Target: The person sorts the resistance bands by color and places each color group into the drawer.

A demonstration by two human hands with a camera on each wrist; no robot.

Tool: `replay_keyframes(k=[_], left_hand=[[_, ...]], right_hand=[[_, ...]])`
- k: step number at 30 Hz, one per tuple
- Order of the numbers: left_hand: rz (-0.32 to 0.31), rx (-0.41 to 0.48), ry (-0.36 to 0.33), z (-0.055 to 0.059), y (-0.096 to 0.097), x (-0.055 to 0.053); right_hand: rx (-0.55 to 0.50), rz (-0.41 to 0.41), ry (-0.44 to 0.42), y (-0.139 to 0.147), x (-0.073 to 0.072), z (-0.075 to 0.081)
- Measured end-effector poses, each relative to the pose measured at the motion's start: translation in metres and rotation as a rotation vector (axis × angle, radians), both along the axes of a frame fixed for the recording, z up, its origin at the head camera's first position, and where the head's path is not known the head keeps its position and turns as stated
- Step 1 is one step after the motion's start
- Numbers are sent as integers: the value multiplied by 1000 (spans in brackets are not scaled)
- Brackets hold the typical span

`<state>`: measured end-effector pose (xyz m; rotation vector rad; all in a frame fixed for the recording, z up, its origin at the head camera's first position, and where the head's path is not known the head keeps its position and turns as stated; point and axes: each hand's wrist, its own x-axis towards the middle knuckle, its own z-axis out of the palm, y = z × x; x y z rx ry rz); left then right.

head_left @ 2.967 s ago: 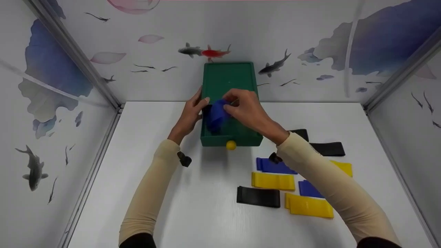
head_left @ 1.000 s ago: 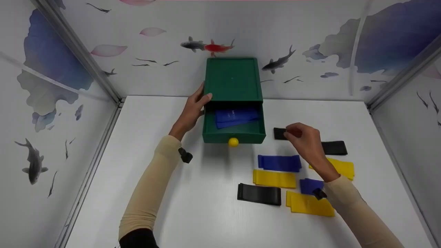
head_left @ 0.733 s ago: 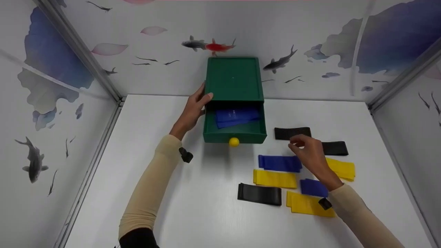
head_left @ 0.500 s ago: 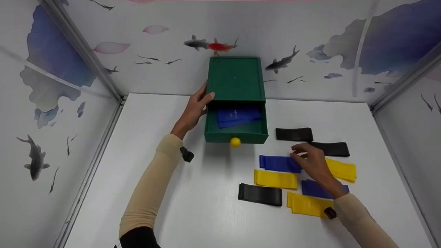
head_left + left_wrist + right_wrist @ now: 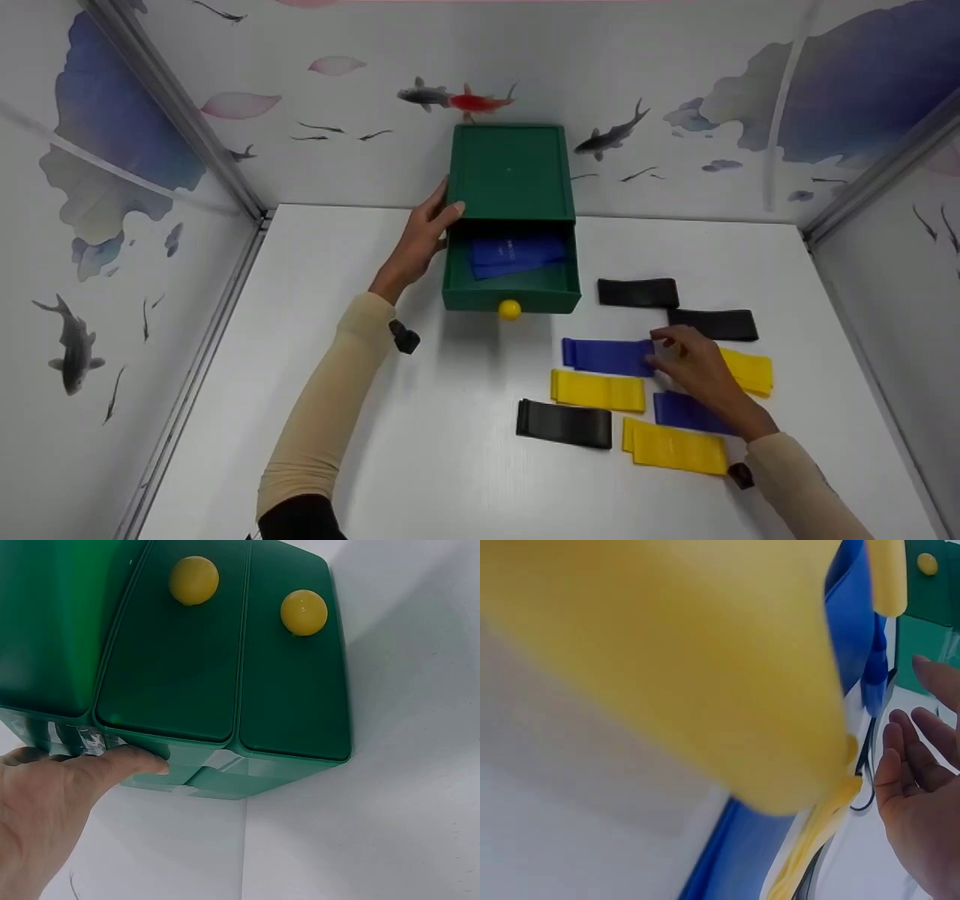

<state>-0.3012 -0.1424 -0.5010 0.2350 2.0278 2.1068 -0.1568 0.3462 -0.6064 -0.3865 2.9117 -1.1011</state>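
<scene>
1. Green cabinet (image 5: 510,172) stands at the far side of the bench (image 5: 420,465); its top drawer (image 5: 472,300) is out, and blue strips (image 5: 517,255) lie inside.
2. Left grip (image 5: 416,236) rests against the cabinet's left side, its thumb extended.
3. Nearest blue strip (image 5: 604,355) lies to the right and in front of the cabinet. Right grip (image 5: 694,364) is at its right end, thumb and fingers apart; whether they touch it, I cannot tell.
4. Only the left wrist view shows two closed drawers (image 5: 289,682) below the open one.
</scene>
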Motion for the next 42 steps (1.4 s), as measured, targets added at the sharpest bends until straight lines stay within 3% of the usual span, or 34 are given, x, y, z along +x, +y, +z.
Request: replay_keyframes(k=[15, 22, 30, 36, 42], left_hand=[[-1, -8, 5, 2, 1, 1], [0, -12, 13, 0, 0, 0], [-1, 1, 12, 1, 1, 0], [2, 0, 19, 0, 2, 0], [-1, 1, 21, 1, 1, 0]], right_hand=[[191, 49, -41, 1, -9, -1], [201, 30, -117, -4, -11, 6], [173, 29, -140, -11, -8, 11], [124, -8, -230, -18, -4, 27], [89, -11, -146, -23, -2, 52]])
